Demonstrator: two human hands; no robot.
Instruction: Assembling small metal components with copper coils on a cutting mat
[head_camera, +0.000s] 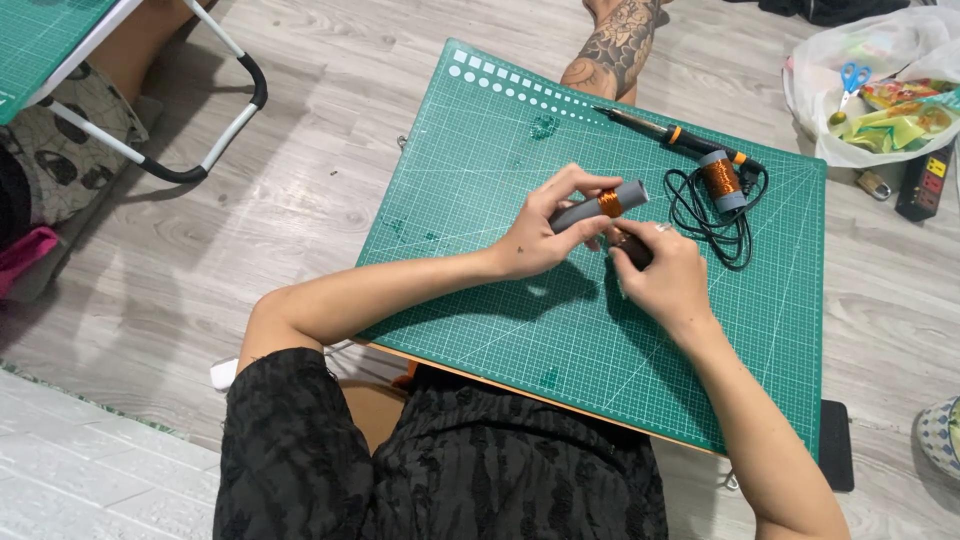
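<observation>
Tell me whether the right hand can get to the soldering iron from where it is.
Probably yes. The soldering iron lies uncovered on the green mat just beyond the right hand, though that hand is busy at the grey tube.

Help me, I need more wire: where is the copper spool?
In the head view the spool lies at the mat's far right, against the soldering iron and its black cord.

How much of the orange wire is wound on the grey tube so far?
Done: a narrow band of copper wire already circles the grey tube. In hand: the left hand holds the tube above the green cutting mat, with the right hand just below it. Left: most of the tube is bare, and the wire spool beside the soldering iron looks full.
</observation>
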